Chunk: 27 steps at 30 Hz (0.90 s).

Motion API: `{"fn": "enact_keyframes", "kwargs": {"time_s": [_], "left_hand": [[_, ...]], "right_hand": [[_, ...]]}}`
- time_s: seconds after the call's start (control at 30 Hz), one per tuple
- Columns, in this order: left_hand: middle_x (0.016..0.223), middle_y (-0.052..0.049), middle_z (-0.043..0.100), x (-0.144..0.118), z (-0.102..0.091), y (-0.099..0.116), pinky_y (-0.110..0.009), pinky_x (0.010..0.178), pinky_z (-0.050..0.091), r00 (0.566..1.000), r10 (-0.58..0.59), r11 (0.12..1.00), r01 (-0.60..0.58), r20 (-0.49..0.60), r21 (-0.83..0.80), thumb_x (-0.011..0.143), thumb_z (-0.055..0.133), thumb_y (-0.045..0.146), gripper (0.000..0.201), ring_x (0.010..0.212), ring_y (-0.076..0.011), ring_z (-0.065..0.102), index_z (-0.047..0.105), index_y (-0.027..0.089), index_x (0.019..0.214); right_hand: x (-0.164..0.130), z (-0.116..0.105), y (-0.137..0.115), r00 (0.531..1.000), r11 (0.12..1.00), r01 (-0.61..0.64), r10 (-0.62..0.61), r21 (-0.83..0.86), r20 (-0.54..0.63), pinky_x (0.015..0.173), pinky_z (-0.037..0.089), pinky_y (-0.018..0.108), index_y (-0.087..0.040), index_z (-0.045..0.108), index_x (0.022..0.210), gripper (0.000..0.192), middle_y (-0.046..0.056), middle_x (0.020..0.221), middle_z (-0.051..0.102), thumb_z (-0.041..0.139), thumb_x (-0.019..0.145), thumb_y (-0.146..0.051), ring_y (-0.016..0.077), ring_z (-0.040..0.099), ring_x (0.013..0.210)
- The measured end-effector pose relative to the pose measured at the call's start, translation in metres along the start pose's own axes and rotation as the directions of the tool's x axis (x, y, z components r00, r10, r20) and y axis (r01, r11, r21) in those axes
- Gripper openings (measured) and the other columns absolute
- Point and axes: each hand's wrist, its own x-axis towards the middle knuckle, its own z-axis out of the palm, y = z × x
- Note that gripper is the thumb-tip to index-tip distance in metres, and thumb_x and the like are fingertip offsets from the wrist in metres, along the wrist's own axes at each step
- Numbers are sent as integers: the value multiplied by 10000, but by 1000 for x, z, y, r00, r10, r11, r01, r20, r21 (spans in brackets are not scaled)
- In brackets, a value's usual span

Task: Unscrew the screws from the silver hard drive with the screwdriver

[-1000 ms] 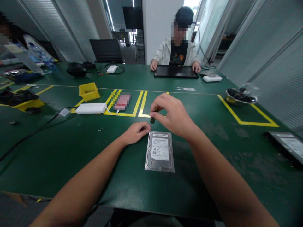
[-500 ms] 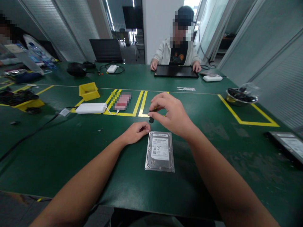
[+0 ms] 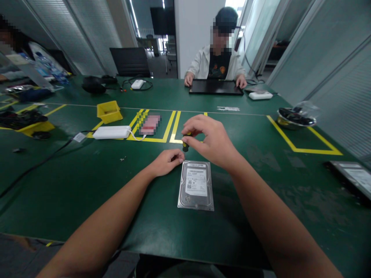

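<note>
Right-hand grip [image 3: 209, 141] stays pinched on a small black-and-yellow screwdriver [image 3: 186, 145], barely shifted from a second ago, upright over the far-left corner of the hard drive [image 3: 196, 185]; left-hand grip [image 3: 167, 162], fingertips together, remains beside that corner on the surface [image 3: 87, 185].

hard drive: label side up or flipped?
Label side up. The hard drive lies flat on the green table, its white sticker and metal lid facing the camera.

A yellow bin [image 3: 109, 111] and white power bank [image 3: 111, 132] sit left on the green surface [image 3: 87, 181]; far across, a person [image 3: 219, 61] rests hands on a laptop [image 3: 215, 87].
</note>
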Motion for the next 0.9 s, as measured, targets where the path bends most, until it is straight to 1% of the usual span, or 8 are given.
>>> {"fn": "enact_keyframes", "kwargs": {"time_s": [0.1,0.17,0.27,0.37,0.53,0.63,0.77,0.9], "left_hand": [[767,7,594,0,0,0,-256,649,379,1000,-1,1000,1,1,-1,892,535,239,120,700,-140,522,600,151,842],[773,2,598,0,0,-1,-256,650,381,1000,-5,1000,5,4,1,892,533,246,126,705,-143,524,599,150,844],[778,-1,601,0,0,-1,-256,649,382,1000,-7,1000,7,9,-5,892,529,249,129,704,-143,523,595,150,843],[779,0,601,0,0,-1,-257,652,383,1000,-4,1000,4,7,-16,892,529,245,126,703,-141,522,591,150,835],[789,-6,607,-1,0,0,-261,660,388,1000,-4,1000,4,6,-28,893,529,242,128,718,-147,529,597,149,839],[792,-5,612,-1,0,-1,-262,660,384,1000,-9,1000,9,10,-21,893,530,239,124,717,-147,530,605,150,849],[797,-2,615,-1,0,-2,-264,661,380,1000,-14,1000,14,10,-4,897,532,235,122,723,-149,538,609,152,853],[779,10,597,-1,0,-2,-259,655,371,1000,-1,1000,1,4,-1,896,538,228,110,712,-143,527,600,155,843]], "right_hand": [[1,-1,-2,1000,998,0,0,-56,4,758,466,302,-177,644,804,60,34,886,630,636,802,-118,161,579,834],[1,-2,-2,1000,998,13,-11,-61,27,779,467,307,-181,649,835,85,32,890,646,619,808,-107,166,587,851],[0,-3,-1,998,999,24,-23,-26,58,824,477,311,-182,666,909,152,37,956,687,591,816,-88,169,615,899],[-1,-5,1,997,999,35,-33,-23,74,855,485,318,-184,685,938,188,41,1001,704,575,819,-87,176,632,935],[-2,-10,0,989,992,84,-72,-93,127,935,477,350,-162,699,1037,305,74,1116,699,552,792,-57,209,634,1047],[-1,-12,-1,985,985,78,-52,-155,162,966,459,361,-158,701,1062,315,78,1125,702,527,818,-57,215,631,1064],[0,-11,-5,984,978,59,-25,-198,174,914,448,339,-150,688,1091,278,88,1086,691,538,862,-97,207,615,1003],[0,-7,-9,989,967,32,6,-251,149,816,426,311,-153,676,1046,194,84,990,635,562,890,-151,187,568,887]]}}
